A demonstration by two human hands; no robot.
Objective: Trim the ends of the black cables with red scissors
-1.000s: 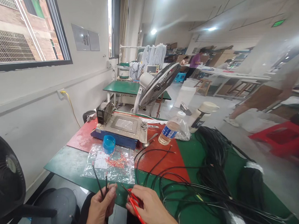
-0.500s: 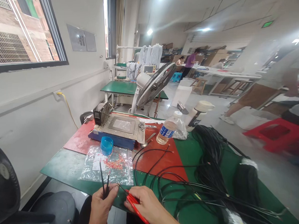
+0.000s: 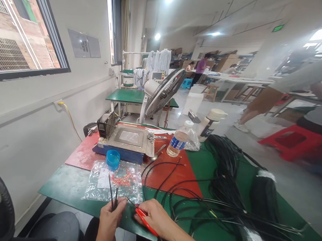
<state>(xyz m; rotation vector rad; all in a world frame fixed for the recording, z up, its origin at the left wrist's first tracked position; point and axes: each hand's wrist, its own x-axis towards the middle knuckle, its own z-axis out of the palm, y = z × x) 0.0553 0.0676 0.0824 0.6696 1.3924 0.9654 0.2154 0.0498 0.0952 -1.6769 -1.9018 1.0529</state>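
My left hand (image 3: 110, 218) is closed around black cables (image 3: 111, 191), whose ends stick up above the fingers. Beside it, my right hand (image 3: 156, 218) grips red-handled pliers (image 3: 145, 221). A thin dark piece runs from the pliers to my left thumb and fingertip; whether it is the jaws or a cable is unclear. Just beyond both hands lies a clear plastic bag (image 3: 93, 191) with small red and whitish bits (image 3: 122, 178) scattered on it. A blue round cup (image 3: 113, 160) stands at the bag's far edge.
Behind the bag stands a blue-based heating plate (image 3: 122, 151) with a small fan (image 3: 107, 125). A bottle (image 3: 177, 143), a thermos (image 3: 211, 125) and a spoon (image 3: 157, 153) are farther right. Black cable bundles (image 3: 225, 164) cover the right side of the green table (image 3: 56, 185). People are in the background.
The view has shifted slightly, so the table's contents appear a little farther left. Both hands keep their grips and nearly the same pose. The person at the right has shifted a little.
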